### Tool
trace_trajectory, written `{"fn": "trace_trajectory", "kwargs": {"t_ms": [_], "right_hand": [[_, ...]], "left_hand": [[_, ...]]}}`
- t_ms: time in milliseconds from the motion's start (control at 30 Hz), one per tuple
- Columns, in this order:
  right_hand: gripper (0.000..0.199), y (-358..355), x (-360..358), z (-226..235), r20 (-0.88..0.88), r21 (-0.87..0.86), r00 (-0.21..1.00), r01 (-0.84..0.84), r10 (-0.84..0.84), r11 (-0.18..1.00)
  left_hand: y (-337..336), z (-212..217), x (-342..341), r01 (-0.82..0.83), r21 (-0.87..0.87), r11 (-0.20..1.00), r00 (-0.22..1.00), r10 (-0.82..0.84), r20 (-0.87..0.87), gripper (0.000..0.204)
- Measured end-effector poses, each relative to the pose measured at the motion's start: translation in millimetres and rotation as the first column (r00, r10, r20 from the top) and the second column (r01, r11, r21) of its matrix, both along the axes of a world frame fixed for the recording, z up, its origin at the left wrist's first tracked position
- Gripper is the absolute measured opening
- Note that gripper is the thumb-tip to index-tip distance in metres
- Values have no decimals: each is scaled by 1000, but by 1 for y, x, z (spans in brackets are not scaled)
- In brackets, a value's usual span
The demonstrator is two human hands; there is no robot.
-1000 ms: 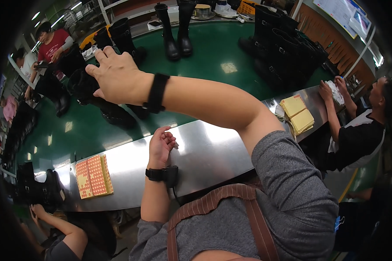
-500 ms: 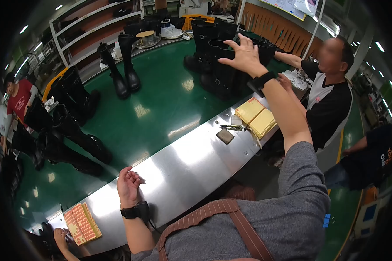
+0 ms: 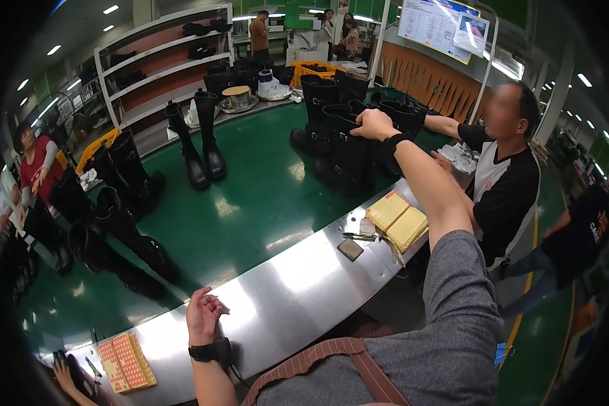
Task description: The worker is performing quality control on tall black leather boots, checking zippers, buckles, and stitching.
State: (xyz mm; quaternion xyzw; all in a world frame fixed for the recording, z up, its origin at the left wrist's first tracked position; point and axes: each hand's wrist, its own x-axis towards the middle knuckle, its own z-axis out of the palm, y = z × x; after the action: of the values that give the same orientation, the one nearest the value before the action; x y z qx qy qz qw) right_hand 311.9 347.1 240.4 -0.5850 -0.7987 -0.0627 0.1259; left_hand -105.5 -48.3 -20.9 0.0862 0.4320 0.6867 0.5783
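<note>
At the far right of the table, my right hand [image 3: 375, 125] is closed on the top rim of a black boot [image 3: 348, 159]. The boot stands upright in a cluster of black boots with buckled straps. My left hand [image 3: 205, 314] hovers over the metal edge strip of the table [image 3: 277, 274], palm turned up. Its fingers are loosely curled and nothing shows in them. Black cords or straps sit on both wrists. A co-worker's arm [image 3: 443, 126] reaches into the same cluster of boots from the right.
Several black boots [image 3: 125, 227] stand or lean at the left, and a tall pair [image 3: 206, 145] stands farther back. Yellow paper pads [image 3: 397, 220], pens and a small brown block [image 3: 350, 249] lie on the metal strip. A patterned pad [image 3: 126, 362] and another person's hand [image 3: 63, 374] are lower left.
My right hand has come down from above the boots, its spread fingers closing on a boot's rim. My left hand stays nearly in place. The view has tilted up somewhat.
</note>
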Motion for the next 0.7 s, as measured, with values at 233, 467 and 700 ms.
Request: {"fn": "trace_trajectory", "kwargs": {"t_ms": [233,467,700], "right_hand": [[28,-124,-50,47,-82,438,965,-190,249,879],[26,-295,-80,26,-86,382,712,-622,697,684],[78,-318,-48,-23,37,705,455,-643,890,299]], "left_hand": [[3,31,37,34,45,998,915,-13,-403,27],[19,104,157,351,305,885,271,216,-938,135],[32,103,168,195,257,946,355,176,-918,63]]}}
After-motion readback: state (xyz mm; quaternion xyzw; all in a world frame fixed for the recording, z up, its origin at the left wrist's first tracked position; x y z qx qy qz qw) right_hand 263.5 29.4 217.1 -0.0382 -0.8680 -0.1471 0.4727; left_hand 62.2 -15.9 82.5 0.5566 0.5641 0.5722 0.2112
